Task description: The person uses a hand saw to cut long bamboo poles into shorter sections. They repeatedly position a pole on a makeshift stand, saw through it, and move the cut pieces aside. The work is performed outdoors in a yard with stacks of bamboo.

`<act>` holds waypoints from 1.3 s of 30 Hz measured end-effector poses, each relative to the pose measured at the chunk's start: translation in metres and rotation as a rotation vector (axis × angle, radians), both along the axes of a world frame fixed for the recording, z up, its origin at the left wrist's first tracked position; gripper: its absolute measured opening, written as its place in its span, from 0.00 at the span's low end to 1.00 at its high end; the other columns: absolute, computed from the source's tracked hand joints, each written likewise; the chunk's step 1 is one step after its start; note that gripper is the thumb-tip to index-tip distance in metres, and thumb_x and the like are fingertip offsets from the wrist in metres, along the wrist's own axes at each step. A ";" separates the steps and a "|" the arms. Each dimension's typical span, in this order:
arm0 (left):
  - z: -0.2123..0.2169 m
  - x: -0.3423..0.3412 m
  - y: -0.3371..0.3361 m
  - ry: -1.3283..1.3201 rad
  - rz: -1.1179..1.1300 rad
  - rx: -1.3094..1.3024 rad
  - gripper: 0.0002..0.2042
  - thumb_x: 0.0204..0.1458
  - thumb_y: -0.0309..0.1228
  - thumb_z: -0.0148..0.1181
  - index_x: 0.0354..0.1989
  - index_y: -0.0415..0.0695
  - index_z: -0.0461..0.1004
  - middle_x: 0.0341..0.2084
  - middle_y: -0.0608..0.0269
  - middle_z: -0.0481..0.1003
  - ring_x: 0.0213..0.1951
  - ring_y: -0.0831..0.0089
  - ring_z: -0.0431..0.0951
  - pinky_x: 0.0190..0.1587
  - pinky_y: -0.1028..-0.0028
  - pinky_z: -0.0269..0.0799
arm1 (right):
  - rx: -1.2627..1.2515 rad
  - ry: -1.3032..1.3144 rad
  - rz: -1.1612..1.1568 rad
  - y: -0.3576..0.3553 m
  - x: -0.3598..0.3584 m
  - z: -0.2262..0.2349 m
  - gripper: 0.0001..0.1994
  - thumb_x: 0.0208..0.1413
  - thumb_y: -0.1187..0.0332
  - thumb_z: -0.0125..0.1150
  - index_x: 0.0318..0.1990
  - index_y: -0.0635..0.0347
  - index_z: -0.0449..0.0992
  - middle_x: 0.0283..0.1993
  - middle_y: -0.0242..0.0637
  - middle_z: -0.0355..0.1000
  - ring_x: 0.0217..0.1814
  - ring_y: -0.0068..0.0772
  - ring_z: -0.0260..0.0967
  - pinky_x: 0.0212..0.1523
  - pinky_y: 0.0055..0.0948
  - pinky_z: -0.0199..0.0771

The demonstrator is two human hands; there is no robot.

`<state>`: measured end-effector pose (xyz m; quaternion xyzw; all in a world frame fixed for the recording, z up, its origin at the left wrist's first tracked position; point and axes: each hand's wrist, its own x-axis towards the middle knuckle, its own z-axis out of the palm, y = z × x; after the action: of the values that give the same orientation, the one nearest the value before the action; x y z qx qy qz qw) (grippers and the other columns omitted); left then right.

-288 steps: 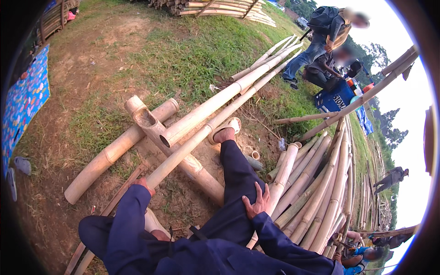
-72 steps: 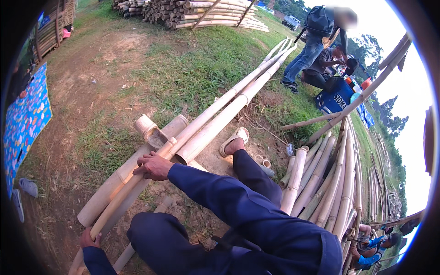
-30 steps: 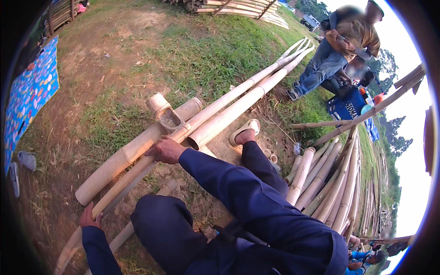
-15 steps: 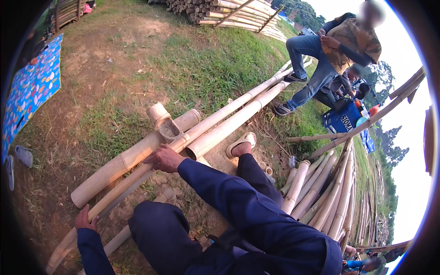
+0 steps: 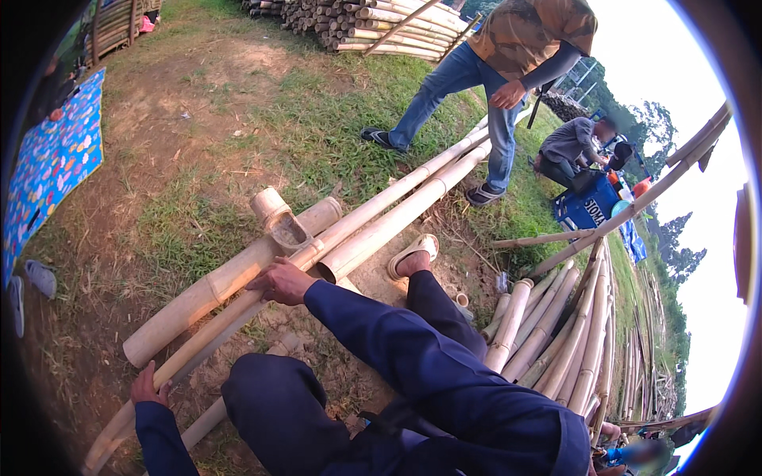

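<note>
A long pale bamboo pole (image 5: 210, 334) runs slantwise from the lower left toward the upper right. Around its near part curl the fingers of my left hand (image 5: 151, 387). Farther along, my right hand (image 5: 284, 281) is closed over the same pole, partly hiding it. Just beyond lies a thicker, shorter bamboo log (image 5: 186, 314) on the ground. Across that log's far end rests a short bamboo piece (image 5: 271, 208) with a scooped-out opening; the pole passes beside it. A second thick bamboo pole (image 5: 397, 228) lies alongside on the right, its cut end close to my right hand.
Across the poles' far part stands a person (image 5: 492, 75) in jeans. Behind, another person crouches near a blue crate (image 5: 587, 208). Bundled bamboo poles (image 5: 548, 325) lie at right under a slanting pole frame (image 5: 627, 214). A bamboo stack (image 5: 341, 28) stands far back; a blue patterned sheet (image 5: 59, 163) lies left.
The standing person has stepped left, now with a foot on either side of the poles, and lowered a hand. My hands keep nearly the same place on the pole.
</note>
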<state>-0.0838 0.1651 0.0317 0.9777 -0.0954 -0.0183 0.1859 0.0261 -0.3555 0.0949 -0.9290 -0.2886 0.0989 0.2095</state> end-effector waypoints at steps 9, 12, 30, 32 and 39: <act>0.001 -0.001 0.000 -0.025 -0.008 0.013 0.35 0.46 0.34 0.75 0.66 0.46 0.70 0.51 0.47 0.77 0.53 0.46 0.76 0.57 0.52 0.69 | -0.022 -0.065 -0.002 0.001 0.000 -0.002 0.26 0.53 0.61 0.70 0.62 0.37 0.79 0.56 0.31 0.79 0.60 0.40 0.73 0.62 0.47 0.61; 0.002 -0.001 0.000 -0.030 -0.015 0.004 0.35 0.46 0.34 0.75 0.66 0.47 0.70 0.51 0.47 0.76 0.53 0.46 0.76 0.57 0.52 0.69 | -0.015 -0.064 -0.003 0.002 -0.001 0.003 0.27 0.52 0.60 0.71 0.62 0.37 0.78 0.57 0.32 0.79 0.61 0.39 0.73 0.64 0.49 0.60; 0.013 0.001 -0.004 0.047 -0.015 0.021 0.38 0.47 0.41 0.75 0.68 0.49 0.66 0.57 0.49 0.74 0.57 0.47 0.75 0.61 0.54 0.67 | -0.023 -0.275 0.026 -0.007 -0.012 -0.011 0.38 0.45 0.68 0.75 0.68 0.34 0.69 0.60 0.34 0.73 0.67 0.37 0.67 0.75 0.55 0.52; 0.026 0.006 -0.010 0.033 -0.023 0.075 0.41 0.46 0.45 0.76 0.69 0.48 0.66 0.59 0.49 0.73 0.59 0.48 0.73 0.63 0.54 0.65 | -0.043 -0.300 0.029 -0.013 -0.013 -0.014 0.38 0.46 0.68 0.75 0.68 0.34 0.69 0.58 0.32 0.74 0.66 0.37 0.68 0.74 0.53 0.54; 0.092 0.032 -0.161 -0.154 -0.130 0.001 0.48 0.36 0.53 0.79 0.68 0.48 0.65 0.62 0.53 0.72 0.62 0.50 0.72 0.65 0.56 0.66 | -0.027 -0.244 0.038 0.002 -0.014 0.006 0.35 0.51 0.68 0.73 0.68 0.37 0.69 0.61 0.34 0.72 0.66 0.40 0.68 0.76 0.54 0.53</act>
<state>-0.0520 0.0038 0.1241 0.9681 -0.1727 0.0447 0.1759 0.0118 -0.3533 0.1007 -0.9312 -0.3284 -0.0072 0.1583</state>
